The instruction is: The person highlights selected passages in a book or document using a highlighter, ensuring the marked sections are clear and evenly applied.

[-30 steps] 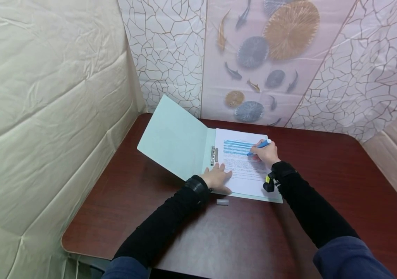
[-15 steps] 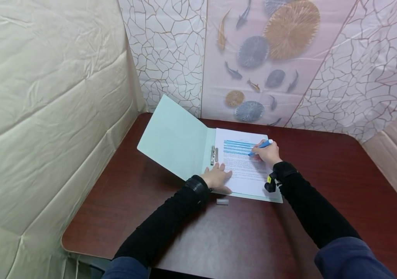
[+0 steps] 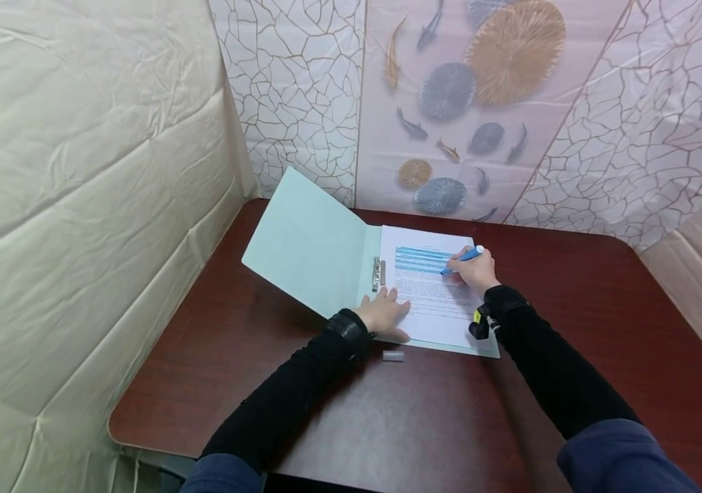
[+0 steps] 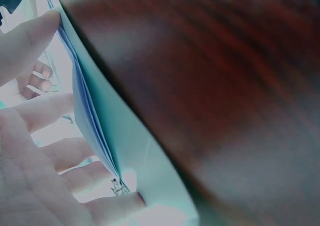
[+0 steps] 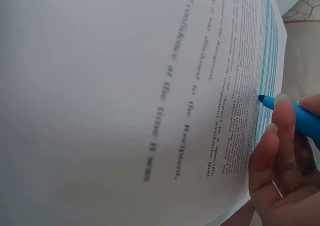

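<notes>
A pale green file folder (image 3: 310, 246) lies spread on the table, its cover leaning up to the left. On its right side is a printed sheet (image 3: 431, 322), with several lines near the top marked in blue. My right hand (image 3: 474, 270) pinches a blue highlighter (image 3: 469, 254); in the right wrist view the highlighter's tip (image 5: 262, 99) meets the text beside the blue lines. With fingers spread, my left hand (image 3: 383, 316) rests on the lower left of the sheet and folder. The left wrist view shows the left hand's fingers (image 4: 75, 153) across the paper edges.
A small grey cap-like piece (image 3: 393, 357) lies on the brown table (image 3: 252, 383) just in front of the folder. The folder's metal clip (image 3: 378, 274) sits along the fold. Patterned cloth (image 3: 301, 89) hangs behind the table.
My right hand and the highlighter have shifted slightly to the right along a line of text. The left hand and the folder have stayed put.
</notes>
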Available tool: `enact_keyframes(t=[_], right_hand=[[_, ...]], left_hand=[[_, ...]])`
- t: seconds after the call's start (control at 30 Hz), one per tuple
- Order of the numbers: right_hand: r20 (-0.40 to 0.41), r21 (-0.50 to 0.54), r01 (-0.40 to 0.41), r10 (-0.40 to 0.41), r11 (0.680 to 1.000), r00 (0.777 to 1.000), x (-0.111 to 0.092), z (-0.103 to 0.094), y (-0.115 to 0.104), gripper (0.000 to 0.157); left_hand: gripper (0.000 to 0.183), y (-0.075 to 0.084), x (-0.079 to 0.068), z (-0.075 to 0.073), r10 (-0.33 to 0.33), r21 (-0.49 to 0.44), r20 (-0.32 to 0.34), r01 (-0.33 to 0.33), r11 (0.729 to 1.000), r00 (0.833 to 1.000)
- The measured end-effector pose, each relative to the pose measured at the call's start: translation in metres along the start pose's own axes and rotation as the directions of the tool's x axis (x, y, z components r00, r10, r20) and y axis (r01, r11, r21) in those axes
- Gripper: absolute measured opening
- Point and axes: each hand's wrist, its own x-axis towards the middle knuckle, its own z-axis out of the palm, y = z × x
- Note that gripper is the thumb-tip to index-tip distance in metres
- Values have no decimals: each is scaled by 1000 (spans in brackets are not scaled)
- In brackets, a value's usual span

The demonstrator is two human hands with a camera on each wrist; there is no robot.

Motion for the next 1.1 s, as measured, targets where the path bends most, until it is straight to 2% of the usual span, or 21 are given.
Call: enact_keyframes(t=[0.23,0.27,0.37,0.47,0.5,0.7,1.1], right_hand=[[-1,0,0,0,1000,1000,-1,-1,-2,19],[-1,3,-3,3,1000,1000,-1,-1,-2,18],[0,-1,3,-3,1000,1000,-2,-1,-1,19],[-8,-17,14,-14,1000,1000,-2,-1,-1,19],[-11,-23,18,-18,1000,1000,-1,-2,0,19],[-11,-26,25,-26,999,1000,0,-3,2,19],[-12,-13,6,-6,1000,1000,0,-5,2,17]], left_hand=[[77,-2,6,2,-5,-28,15,5,1000,1000],[78,-6,13,8,3,-30,3,-3,1000,1000],[78,-6,15,8,-2,-33,7,2,999,1000],[78,-5,13,8,1,-34,3,-1,999,1000],[77,-2,6,2,-6,-35,14,6,999,1000],[76,0,-2,0,11,-8,-1,-11,1000,1000],[77,0,-1,-1,13,-10,6,-13,1000,1000]])
